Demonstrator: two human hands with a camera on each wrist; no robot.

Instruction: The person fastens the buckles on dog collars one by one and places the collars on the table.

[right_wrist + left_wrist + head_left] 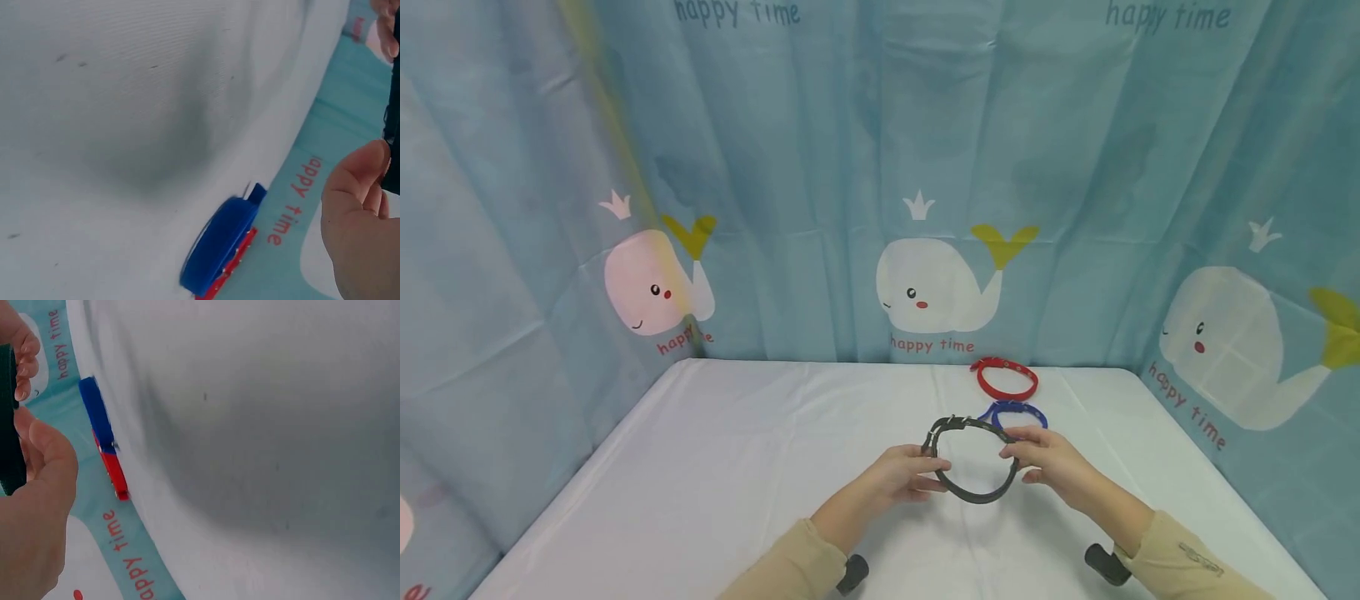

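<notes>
A black buckled collar [976, 497], closed into a ring, is held up above the white table in the head view. On its left side, my left hand [895, 475] pinches the band between thumb and fingers. My right hand [1051, 462] grips the opposite side. Metal buckle parts show along the collar's upper edge. In the left wrist view only a dark strip of the collar [9, 425] appears, with my left hand [47, 481] around it. The right wrist view shows my right hand [362, 212] holding the collar's edge [392, 125].
Behind the black collar, a blue collar [1037, 412] lies looped on the white tablecloth [760, 467], partly hidden. A red collar [1032, 385] lies farther back, near the blue whale-print curtain [820, 292]. Dark cylindrical pieces [1107, 565] sit by both sleeves.
</notes>
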